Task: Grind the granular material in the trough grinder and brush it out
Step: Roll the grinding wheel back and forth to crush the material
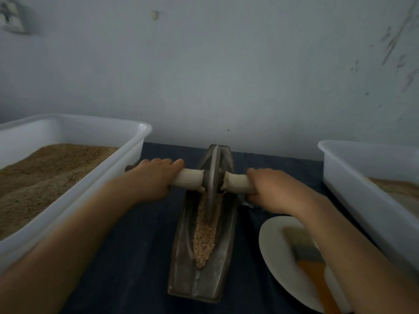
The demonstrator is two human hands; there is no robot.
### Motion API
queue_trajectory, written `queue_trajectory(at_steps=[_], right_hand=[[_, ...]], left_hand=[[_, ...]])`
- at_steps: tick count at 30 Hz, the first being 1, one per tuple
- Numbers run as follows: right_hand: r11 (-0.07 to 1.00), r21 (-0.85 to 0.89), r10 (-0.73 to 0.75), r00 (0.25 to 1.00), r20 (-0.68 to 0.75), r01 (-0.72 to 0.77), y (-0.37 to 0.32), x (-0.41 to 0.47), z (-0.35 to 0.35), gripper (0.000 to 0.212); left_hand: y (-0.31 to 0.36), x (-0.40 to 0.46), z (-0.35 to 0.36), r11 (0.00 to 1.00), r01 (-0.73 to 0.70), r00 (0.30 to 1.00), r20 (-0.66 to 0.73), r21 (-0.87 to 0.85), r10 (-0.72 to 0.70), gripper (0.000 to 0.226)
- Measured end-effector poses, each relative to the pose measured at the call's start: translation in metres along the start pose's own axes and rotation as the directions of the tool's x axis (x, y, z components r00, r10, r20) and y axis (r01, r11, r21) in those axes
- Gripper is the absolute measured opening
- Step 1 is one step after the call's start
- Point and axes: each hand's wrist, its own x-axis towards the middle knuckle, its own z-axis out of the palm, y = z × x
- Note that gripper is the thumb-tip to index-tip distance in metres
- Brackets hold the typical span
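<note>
trough [181,257]: long boat-shaped metal body, lying lengthwise on the dark cloth [136,257] between two white tubs, far end toward the wall. judged heavy and rigid; likely to stay put under rolling.

wheel [212,177]: thin metal disc standing upright in the groove, toward the far half. judged heavy, hard-edged; not a place for fingers.

axle [188,180]: pale wrapped bar through the wheel's centre, sticking out both sides. the wrap looks frayed beside the disc; judged the proper hold, well out from the wheel.

left hand [152,177]: fingers curled over the left end of the axle, gripping it.

right hand [269,186]: fingers wrapped round the right end, thumb beneath, gripping it.

grain [205,239]: tan granules filling the groove from the wheel to the near tip. judged loose, light, apt to spill over the rim if rolled fast.

brush [306,248]: flat, pale bristles, orange handle, lying on a white plate [272,245] right of the trough, partly under the right forearm. untouched; judged light.

left tub [127,141]: holds brown granular fill. right tub [340,177]: holds a paler layer.
</note>
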Motion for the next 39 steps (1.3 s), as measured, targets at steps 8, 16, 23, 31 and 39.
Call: queue_trajectory(at_steps=[8,16,23,31,39], right_hand=[[0.990,0.141,-0.081,0.923,0.377,0.030,-0.014,-0.035,-0.034,0.028],[0.993,0.118,-0.036,0.966,0.257,0.006,-0.012,-0.020,-0.025,0.026],[0.999,-0.013,0.029,0.994,-0.101,-0.031,0.006,0.009,0.008,0.018],[0.997,-0.079,0.001,0.989,-0.149,-0.013,0.001,0.004,0.009,0.018],[0.992,0.125,-0.063,0.938,0.341,0.021,-0.013,-0.030,-0.029,0.027]], left_hand=[[0.007,-0.032,-0.039,0.993,-0.039,0.893,0.441,-0.116,0.086,0.030],[0.004,-0.017,-0.025,0.985,0.027,0.928,0.371,-0.172,0.039,0.031],[0.002,0.010,0.015,0.998,0.066,0.981,-0.184,0.024,-0.060,0.036],[0.001,0.006,0.010,0.999,0.038,0.990,-0.136,0.018,-0.035,0.038],[0.007,-0.026,-0.034,0.993,-0.038,0.920,0.385,-0.114,0.079,0.032]])
